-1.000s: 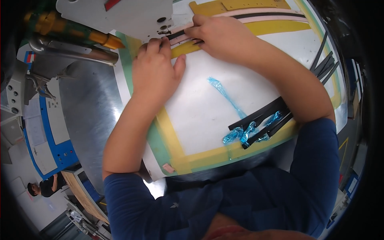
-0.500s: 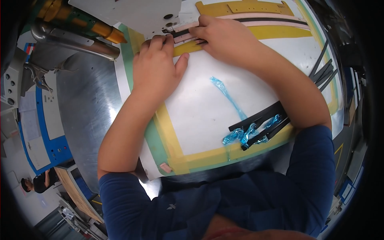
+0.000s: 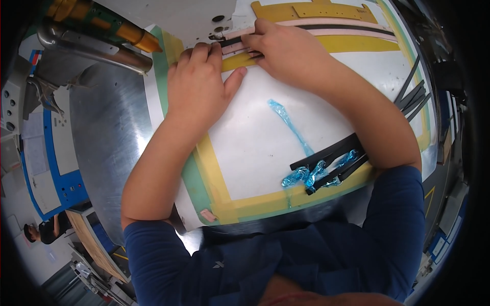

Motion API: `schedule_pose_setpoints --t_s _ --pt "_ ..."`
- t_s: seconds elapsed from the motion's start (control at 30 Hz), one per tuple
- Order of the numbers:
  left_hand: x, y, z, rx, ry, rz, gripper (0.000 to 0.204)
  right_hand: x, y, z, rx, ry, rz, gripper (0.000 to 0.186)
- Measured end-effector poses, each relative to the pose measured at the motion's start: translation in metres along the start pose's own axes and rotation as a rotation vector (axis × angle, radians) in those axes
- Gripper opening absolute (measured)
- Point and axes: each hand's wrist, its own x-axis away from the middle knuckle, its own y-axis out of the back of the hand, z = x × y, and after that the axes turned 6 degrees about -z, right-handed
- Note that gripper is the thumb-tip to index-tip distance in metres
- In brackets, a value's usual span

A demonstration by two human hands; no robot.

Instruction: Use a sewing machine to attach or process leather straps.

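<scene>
My left hand (image 3: 199, 86) rests at the near end of a long black strip (image 3: 337, 27) on pink backing, beside the machine's small metal foot, fingers bent and thumb apart. Its fingertips are partly hidden. My right hand (image 3: 288, 56) is curled over the same strip just to the right, with a small dark pointed item under its fingers that I cannot make out. An olive-yellow band (image 3: 352, 44) runs along the near side of the strip, and a tan template (image 3: 316, 11) lies beyond it.
On the white taped work sheet (image 3: 245, 148) lie crumpled blue film (image 3: 294, 176) and black strips (image 3: 321, 155). More strips (image 3: 412, 97) lie at the right. A gold cylinder (image 3: 143, 38), steel tube (image 3: 97, 48) and steel plate (image 3: 102, 143) are left. A person (image 3: 48, 232) is in the background.
Both hands stay at the strip, with only slight shifts; my left thumb reaches a little farther right. The surroundings have shifted slightly in the picture.
</scene>
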Motion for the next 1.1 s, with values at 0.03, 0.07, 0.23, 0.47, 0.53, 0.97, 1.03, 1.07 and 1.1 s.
schedule_pose_setpoints --t_s 0.03,0.07,0.23,0.47,0.53,0.97,1.03,1.07,1.1 --pt "0.0 0.0 0.0 0.0 0.002 -0.001 0.06 0.0 0.0 0.0 0.0 0.002 0.001 0.026" --pt "-0.001 0.0 0.0 -0.004 -0.003 0.001 0.061 0.0 0.0 0.0 0.003 0.006 -0.001 0.026" --pt "-0.001 -0.003 0.0 -0.009 -0.006 -0.033 0.063 -0.002 0.002 0.001 0.0 0.015 -0.01 0.025" --pt "0.0 -0.004 -0.006 -0.023 -0.016 -0.078 0.057 -0.004 0.003 0.003 0.037 0.036 0.002 0.024" --pt "0.001 -0.003 -0.009 -0.026 -0.002 -0.085 0.056 -0.006 0.006 0.006 0.039 0.054 0.013 0.024" --pt "0.003 0.008 -0.012 -0.001 0.076 0.001 0.051 -0.004 0.034 0.003 0.127 -0.029 0.185 0.037" --pt "0.004 0.008 -0.012 -0.009 0.098 0.008 0.05 0.0 0.044 -0.006 0.163 -0.059 0.221 0.038" --pt "0.005 0.008 -0.013 -0.008 0.102 -0.01 0.049 0.004 0.047 -0.012 0.181 -0.089 0.217 0.037" --pt "0.007 0.009 -0.013 -0.008 0.106 -0.028 0.049 0.006 0.049 -0.015 0.197 -0.119 0.213 0.037"
